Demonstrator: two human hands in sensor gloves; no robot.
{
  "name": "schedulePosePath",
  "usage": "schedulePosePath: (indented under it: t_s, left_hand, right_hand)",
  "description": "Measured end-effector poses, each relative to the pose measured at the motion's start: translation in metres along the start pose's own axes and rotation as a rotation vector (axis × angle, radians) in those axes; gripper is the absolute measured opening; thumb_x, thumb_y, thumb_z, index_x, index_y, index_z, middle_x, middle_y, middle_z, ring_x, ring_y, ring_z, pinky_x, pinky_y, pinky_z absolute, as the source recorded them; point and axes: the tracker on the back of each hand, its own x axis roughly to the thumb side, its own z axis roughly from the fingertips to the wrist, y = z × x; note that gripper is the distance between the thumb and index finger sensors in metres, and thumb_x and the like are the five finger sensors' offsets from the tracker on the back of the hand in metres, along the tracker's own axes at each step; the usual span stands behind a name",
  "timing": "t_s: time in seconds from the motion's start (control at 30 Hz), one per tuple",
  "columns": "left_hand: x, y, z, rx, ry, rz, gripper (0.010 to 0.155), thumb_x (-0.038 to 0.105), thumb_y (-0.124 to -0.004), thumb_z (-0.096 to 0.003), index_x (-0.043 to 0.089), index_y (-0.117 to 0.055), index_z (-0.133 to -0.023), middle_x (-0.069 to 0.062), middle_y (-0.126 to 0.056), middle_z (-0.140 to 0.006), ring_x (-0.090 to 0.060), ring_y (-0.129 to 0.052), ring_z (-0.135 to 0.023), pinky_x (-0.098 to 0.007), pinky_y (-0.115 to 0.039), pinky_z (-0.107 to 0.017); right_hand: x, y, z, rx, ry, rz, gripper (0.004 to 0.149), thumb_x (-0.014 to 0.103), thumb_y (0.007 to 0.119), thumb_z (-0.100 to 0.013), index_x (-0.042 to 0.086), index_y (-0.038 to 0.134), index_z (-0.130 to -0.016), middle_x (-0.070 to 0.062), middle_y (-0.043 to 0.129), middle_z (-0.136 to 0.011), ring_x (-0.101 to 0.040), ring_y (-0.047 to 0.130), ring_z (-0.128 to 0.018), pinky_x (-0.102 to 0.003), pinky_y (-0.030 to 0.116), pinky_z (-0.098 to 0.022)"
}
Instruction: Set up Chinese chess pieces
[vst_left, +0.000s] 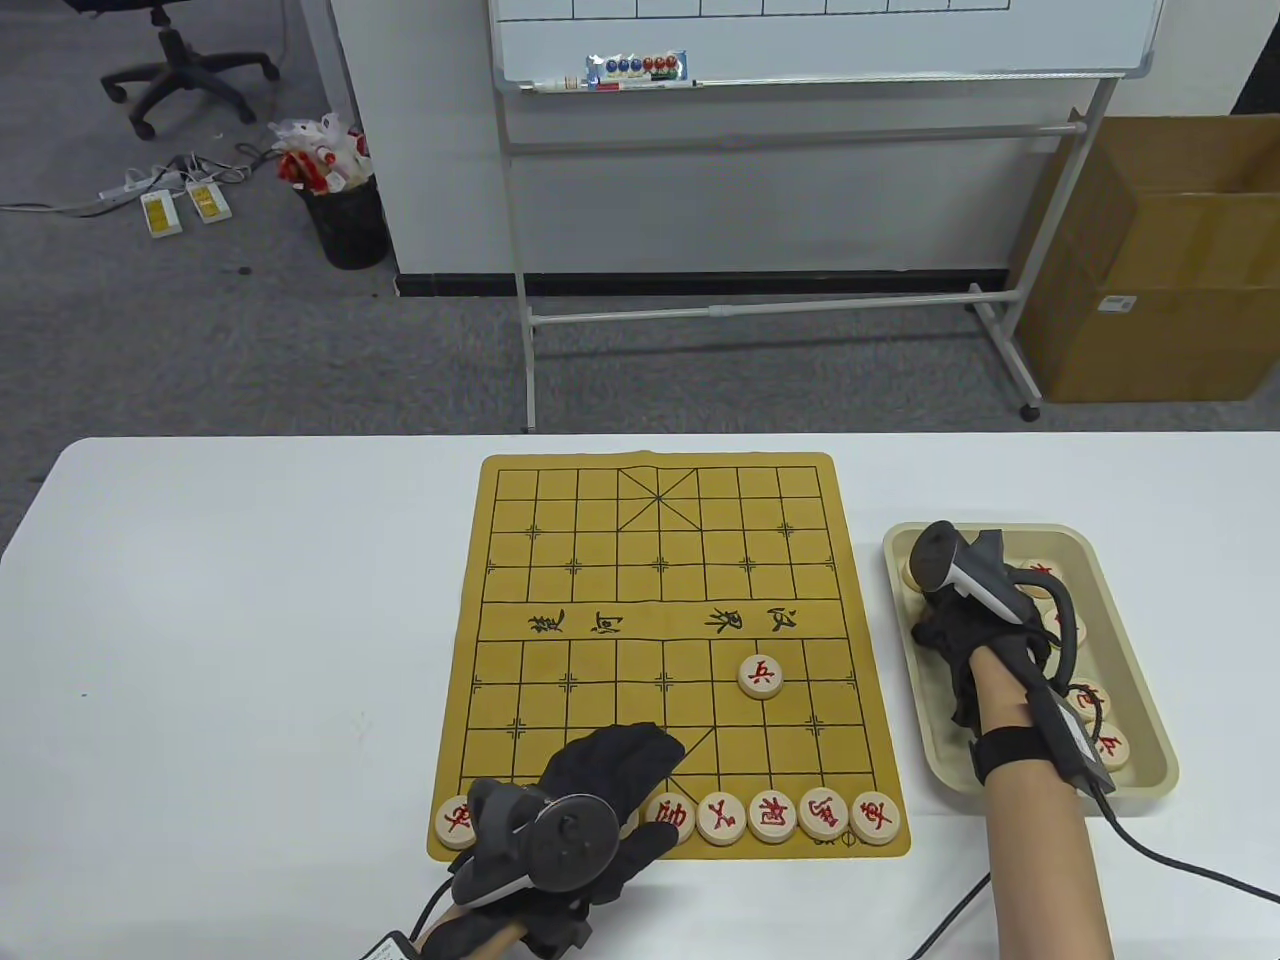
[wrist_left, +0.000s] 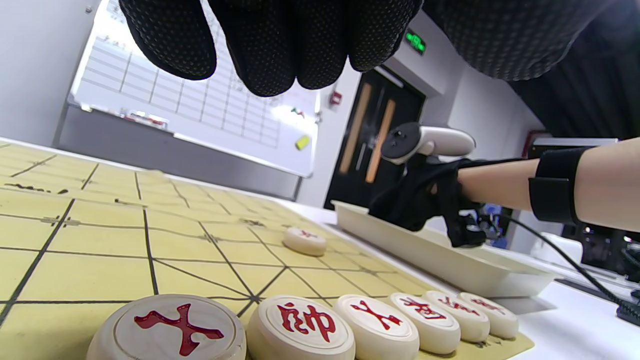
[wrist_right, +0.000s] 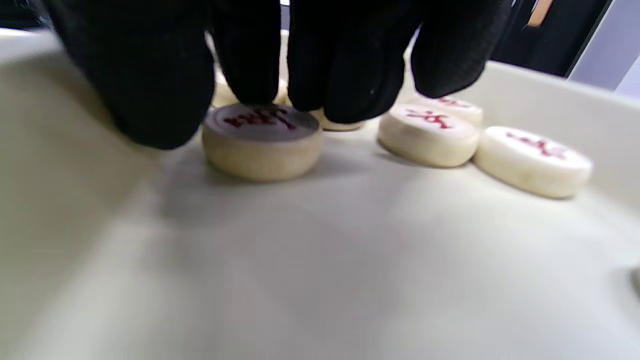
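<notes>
From the table view my left hand (vst_left: 600, 800) covers part of the near row on the board (vst_left: 560, 500), so I can't tell which pieces sit under it. My right hand (vst_left: 965, 610) hides a good chunk of the tray (vst_left: 1150, 720), and several pieces there only peek out. Right wrist view is blurry: the piece under my fingertips (wrist_right: 255, 75) has a red character I can't read, and I can't tell if I'm gripping it.
</notes>
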Motion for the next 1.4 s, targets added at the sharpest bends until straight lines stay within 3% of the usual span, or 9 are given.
schedulePosePath:
  t_s: [0.1, 0.23, 0.4, 0.53, 0.77, 0.93, 1.03, 1.23, 1.4]
  left_hand:
    - [0.000, 0.000, 0.000, -0.001, 0.001, -0.006, 0.075, 0.057, -0.073, -0.0370, 0.029, -0.056, -0.105, -0.001, -0.064, -0.112, -0.026, -0.071, -0.104, -0.054, -0.066, -0.074]
    - [-0.001, 0.000, 0.000, -0.002, 0.004, -0.005, 0.075, 0.057, -0.073, -0.0371, 0.029, -0.056, -0.105, -0.001, -0.064, -0.112, -0.026, -0.071, -0.104, -0.054, -0.066, -0.074]
    - [0.000, -0.001, -0.001, -0.008, 0.004, -0.007, 0.075, 0.057, -0.073, -0.0371, 0.029, -0.056, -0.105, -0.001, -0.064, -0.112, -0.025, -0.071, -0.104, -0.054, -0.066, -0.074]
    - [0.001, -0.001, 0.000, -0.002, 0.003, -0.011, 0.075, 0.057, -0.073, -0.0371, 0.029, -0.056, -0.105, -0.001, -0.064, -0.112, -0.026, -0.072, -0.103, -0.054, -0.066, -0.074]
    - [0.008, -0.001, 0.000, 0.012, -0.013, -0.007, 0.076, 0.056, -0.074, -0.0371, 0.030, -0.055, -0.105, 0.000, -0.063, -0.112, -0.026, -0.071, -0.104, -0.055, -0.066, -0.075]
    - [0.023, -0.001, 0.003, 0.062, -0.060, 0.002, 0.076, 0.055, -0.075, -0.0367, 0.032, -0.052, -0.106, 0.001, -0.063, -0.111, -0.024, -0.072, -0.102, -0.053, -0.067, -0.074]
    - [0.032, 0.001, 0.007, 0.103, -0.102, 0.031, 0.077, 0.056, -0.076, -0.0359, 0.035, -0.050, -0.106, 0.004, -0.070, -0.105, -0.020, -0.080, -0.094, -0.050, -0.071, -0.073]
    - [0.040, 0.003, 0.011, 0.128, -0.136, 0.008, 0.065, 0.054, -0.080, -0.0344, 0.044, -0.066, -0.097, 0.005, -0.073, -0.098, -0.017, -0.082, -0.086, -0.047, -0.074, -0.070]
    - [0.041, 0.007, 0.012, 0.176, -0.169, 0.010, 0.052, 0.053, -0.082, -0.0308, 0.048, -0.078, -0.083, 0.007, -0.074, -0.097, -0.015, -0.082, -0.086, -0.046, -0.074, -0.071]
  right_hand:
    - [0.003, 0.005, 0.000, -0.077, 0.006, 0.037, 0.062, 0.048, 0.090, -0.038, 0.026, 0.076, -0.094, -0.009, 0.083, -0.097, -0.027, 0.098, -0.075, -0.049, 0.078, -0.064]
    - [0.005, 0.010, 0.001, -0.017, -0.004, 0.063, 0.075, 0.049, 0.090, -0.038, 0.025, 0.065, -0.105, -0.012, 0.077, -0.102, -0.028, 0.098, -0.077, -0.050, 0.079, -0.064]
    - [0.006, 0.010, 0.005, -0.030, -0.019, 0.090, 0.072, 0.045, 0.091, -0.039, 0.022, 0.068, -0.103, -0.013, 0.082, -0.099, -0.028, 0.099, -0.077, -0.052, 0.078, -0.065]
    - [0.000, -0.006, 0.021, -0.074, -0.025, 0.063, 0.073, 0.046, 0.089, -0.040, 0.019, 0.066, -0.104, -0.015, 0.079, -0.101, -0.030, 0.097, -0.078, -0.053, 0.077, -0.066]
    - [0.002, -0.048, 0.106, -0.157, -0.288, -0.239, 0.071, 0.045, 0.088, -0.042, 0.015, 0.069, -0.103, -0.016, 0.076, -0.102, -0.032, 0.094, -0.080, -0.055, 0.073, -0.067]
    - [0.033, -0.045, 0.186, -0.065, -0.630, -0.549, 0.070, 0.045, 0.086, -0.044, 0.012, 0.071, -0.104, -0.019, 0.078, -0.102, -0.033, 0.094, -0.079, -0.056, 0.073, -0.066]
    - [0.059, -0.031, 0.218, 0.029, -0.776, -0.682, 0.082, 0.046, 0.086, -0.043, 0.006, 0.059, -0.109, -0.020, 0.080, -0.100, -0.033, 0.095, -0.078, -0.055, 0.075, -0.065]
    - [0.092, -0.009, 0.246, 0.232, -0.963, -0.797, 0.090, 0.047, 0.086, -0.043, 0.001, 0.049, -0.111, -0.019, 0.083, -0.097, -0.032, 0.098, -0.075, -0.054, 0.077, -0.063]
    - [0.096, -0.003, 0.253, 0.272, -1.005, -0.851, 0.089, 0.047, 0.086, -0.043, 0.000, 0.052, -0.110, -0.020, 0.084, -0.096, -0.033, 0.098, -0.072, -0.055, 0.077, -0.063]
